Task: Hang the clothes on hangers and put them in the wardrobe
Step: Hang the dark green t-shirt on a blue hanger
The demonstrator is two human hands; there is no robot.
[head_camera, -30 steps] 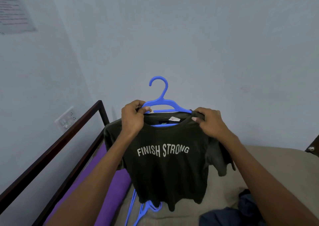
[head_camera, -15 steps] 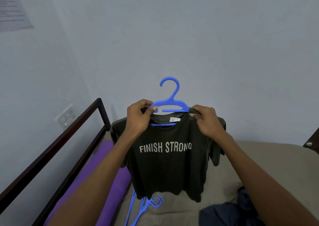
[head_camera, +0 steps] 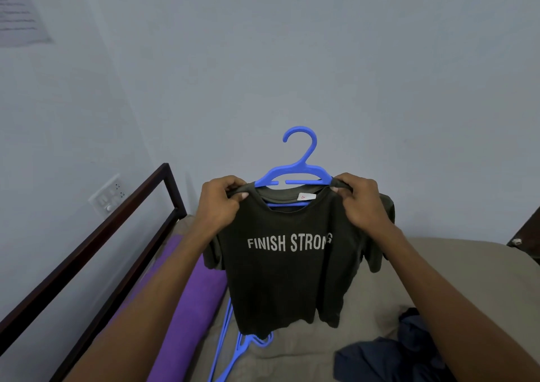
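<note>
A dark olive T-shirt (head_camera: 289, 282) printed "FINISH STRONG" hangs in the air over the bed, on a blue plastic hanger (head_camera: 301, 168) whose hook stands up above the collar. My left hand (head_camera: 222, 203) pinches the shirt's left shoulder by the collar. My right hand (head_camera: 359, 200) pinches the right shoulder over the hanger's arm. The hanger's lower bar shows inside the neck opening; the rest of it is hidden by cloth.
More blue hangers (head_camera: 233, 349) lie on the beige bed (head_camera: 455, 267) below the shirt. A dark blue garment (head_camera: 391, 358) lies at the lower right. A purple roll (head_camera: 187, 297) runs along the dark bed frame (head_camera: 117, 215). A wall socket (head_camera: 108, 194) is at the left.
Both hands and the hung shirt have shifted slightly right and up. My right hand has moved outward along the shoulder, pulling the cloth over the hanger's arm.
</note>
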